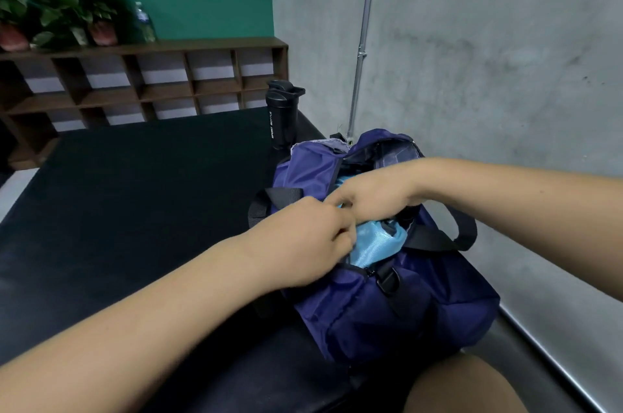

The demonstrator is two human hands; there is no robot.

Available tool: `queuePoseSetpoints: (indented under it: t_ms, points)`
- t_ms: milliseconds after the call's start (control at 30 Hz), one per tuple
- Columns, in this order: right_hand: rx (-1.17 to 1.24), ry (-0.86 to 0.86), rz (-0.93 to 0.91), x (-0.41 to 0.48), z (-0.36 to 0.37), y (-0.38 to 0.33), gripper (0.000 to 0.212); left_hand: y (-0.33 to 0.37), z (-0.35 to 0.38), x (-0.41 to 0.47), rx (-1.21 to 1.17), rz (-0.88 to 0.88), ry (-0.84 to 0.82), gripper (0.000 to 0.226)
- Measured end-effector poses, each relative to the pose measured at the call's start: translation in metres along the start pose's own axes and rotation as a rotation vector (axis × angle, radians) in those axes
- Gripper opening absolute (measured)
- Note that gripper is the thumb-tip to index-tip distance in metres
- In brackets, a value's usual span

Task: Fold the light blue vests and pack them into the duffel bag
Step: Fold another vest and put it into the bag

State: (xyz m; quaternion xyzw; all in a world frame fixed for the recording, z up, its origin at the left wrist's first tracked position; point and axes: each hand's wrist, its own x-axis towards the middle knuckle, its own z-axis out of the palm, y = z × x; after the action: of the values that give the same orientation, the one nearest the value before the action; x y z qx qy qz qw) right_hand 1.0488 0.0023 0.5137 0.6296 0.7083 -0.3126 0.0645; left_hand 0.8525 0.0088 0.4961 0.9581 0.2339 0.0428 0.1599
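Left hand (303, 240) and right hand (374, 195) meet, fingers curled, grasp hidden.

The duffel bag (387, 318) at the table's right edge is smooth navy woven cloth with a faint sheen. Its straps (435, 237) are coarse black webbing, and its buckle (387, 279) looks like black plastic. The light blue vest (371, 244) in it is finely ribbed, glossy cloth. The table (135, 193) top is matt black. The sport bottle (281, 119) near the far right corner is glossy black plastic. Behind stand a dark wooden shelf (151, 88), a rough grey concrete wall (488, 58) and a dull metal pipe (365, 14).
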Motion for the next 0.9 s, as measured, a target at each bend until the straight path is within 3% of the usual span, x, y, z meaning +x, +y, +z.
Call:
queuePoseSetpoints:
  t_ms: [67, 167, 233, 367, 467, 567, 667, 867, 900]
  points:
    - [-0.050, 0.152, -0.007, -0.016, -0.008, 0.007, 0.016, -0.002, 0.002, 0.013, -0.030, -0.038, -0.040, 0.012]
    - [-0.110, 0.407, -0.062, -0.044, -0.016, 0.028, 0.016, -0.008, 0.007, 0.025, -0.029, -0.069, -0.126, 0.035]
    - [-0.212, 0.477, -0.096, -0.065, -0.014, 0.048, 0.023, -0.012, 0.009, 0.031, -0.022, -0.080, -0.169, 0.047]
    - [-0.569, 0.429, -0.028, -0.091, 0.011, 0.078, 0.032, -0.009, 0.013, 0.040, -0.006, -0.090, -0.183, 0.050]
    - [-0.714, 0.486, -0.094, -0.086, 0.030, 0.089, 0.031, 0.005, 0.018, 0.048, 0.137, -0.063, -0.142, 0.049]
    - [-0.692, 0.613, -0.227, -0.077, 0.035, 0.091, 0.016, 0.012, 0.020, 0.052, 0.221, -0.049, -0.134, 0.048]
    - [-0.651, 0.657, -0.304, -0.083, 0.026, 0.090, 0.012, 0.005, 0.019, 0.054, 0.160, -0.020, -0.107, 0.043]
    - [-0.710, 0.693, -0.299, -0.122, -0.007, 0.084, 0.003, 0.008, 0.006, 0.049, 0.228, 0.002, -0.123, 0.033]
    - [-0.720, 0.695, -0.297, -0.126, -0.010, 0.085, 0.009, 0.011, 0.007, 0.051, 0.250, 0.019, -0.165, 0.031]
